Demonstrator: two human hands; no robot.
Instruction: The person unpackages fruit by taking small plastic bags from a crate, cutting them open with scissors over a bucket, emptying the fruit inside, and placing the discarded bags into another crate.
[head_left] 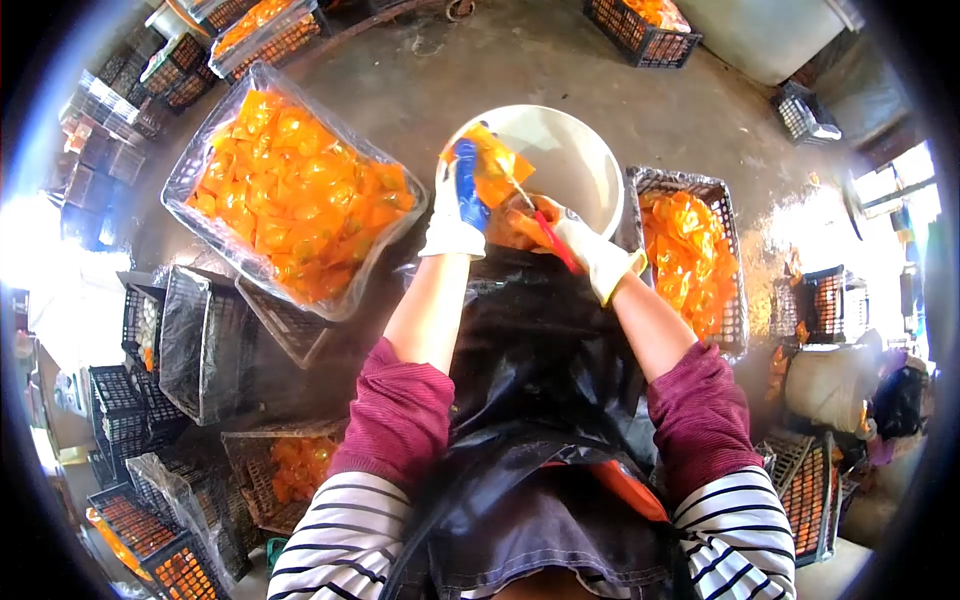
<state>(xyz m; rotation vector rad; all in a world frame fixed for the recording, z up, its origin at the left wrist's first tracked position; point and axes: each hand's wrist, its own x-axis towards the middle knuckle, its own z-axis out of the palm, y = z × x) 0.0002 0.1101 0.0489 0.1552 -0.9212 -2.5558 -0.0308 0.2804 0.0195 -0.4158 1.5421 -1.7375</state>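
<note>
The left glove (463, 205) was white with blue patches, the right glove (597, 257) white with a yellow edge, the packet (503, 168) bright orange, the tool handle (557, 243) red, the bucket (585, 150) creamy white, the apron (540, 345) black, the lower sleeves (398, 408) plain maroon, and the upper sleeves (345, 530) white with thin dark stripes.

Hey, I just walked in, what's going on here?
A person in gloves is working over a white bucket. The left hand holds up an orange packet, and the right hand grips a red-handled tool, its tip at the packet. To the left stands a plastic-lined crate of orange packets; to the right, a dark crate holds crumpled orange plastic.
</note>
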